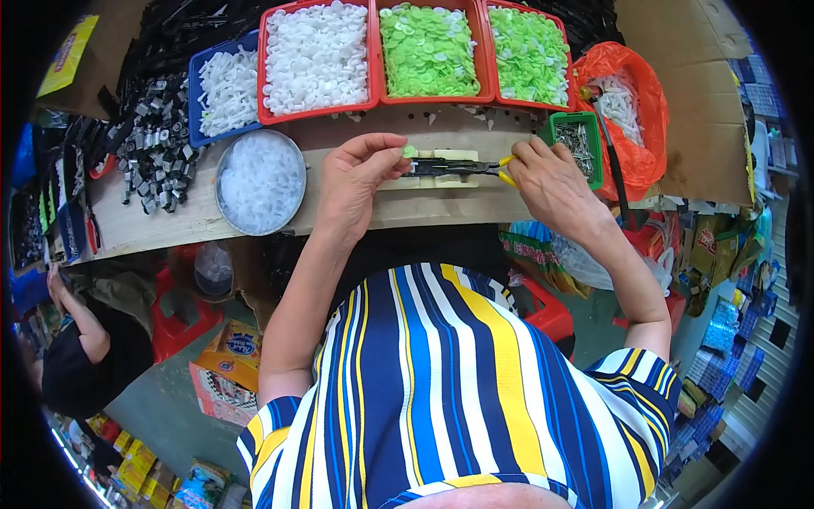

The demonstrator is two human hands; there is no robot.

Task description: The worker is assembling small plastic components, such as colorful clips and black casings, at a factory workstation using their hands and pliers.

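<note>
Between the thumb and fingers of my left hand (354,180) is a small light green disc (409,151). That hand is at the left end of a cream-coloured block (449,156) on the table. A long dark part (424,167) lies along the block; its exact kind is hard to make out. My right hand (555,182) is closed on the yellow handles of a pair of pliers (506,170). The pliers' metal jaws point left, over the block and against the dark part. My right palm hides the handle ends.
Behind the block stand red trays of white discs (262,64) and green discs (485,51). A blue tray (195,102), a round metal pan (220,188) and a green box of metal pins (598,174) flank it. A screwdriver (606,136) lies by a red bag (653,127). Another person (93,348) sits left.
</note>
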